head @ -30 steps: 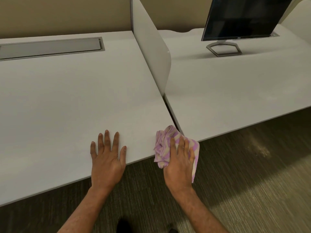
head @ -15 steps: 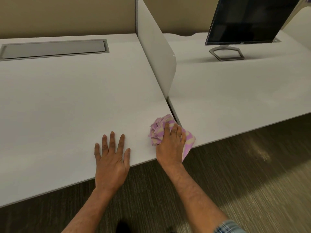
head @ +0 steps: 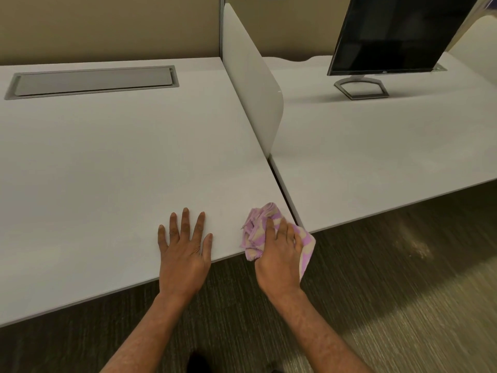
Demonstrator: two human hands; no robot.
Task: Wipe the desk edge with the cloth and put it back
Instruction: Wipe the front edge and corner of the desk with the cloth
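A crumpled pink-and-cream checked cloth (head: 255, 228) lies over the front right corner of the white desk (head: 107, 170), partly hanging past the edge. My right hand (head: 279, 254) presses down on the cloth, fingers curled over it, right at the desk's front edge. My left hand (head: 184, 251) rests flat on the desk top beside it, fingers spread, holding nothing, with the heel of the hand over the edge.
A white divider panel (head: 250, 74) separates this desk from a second white desk (head: 376, 146) on the right, which carries a dark monitor (head: 398, 33) on a grey stand. A grey cable-tray lid (head: 91, 82) is set into the far left. Dark carpet (head: 376, 278) lies below.
My right hand pushed the cloth up onto the desk corner half a second ago, then drew it back toward the front edge. My left hand has stayed flat in place.
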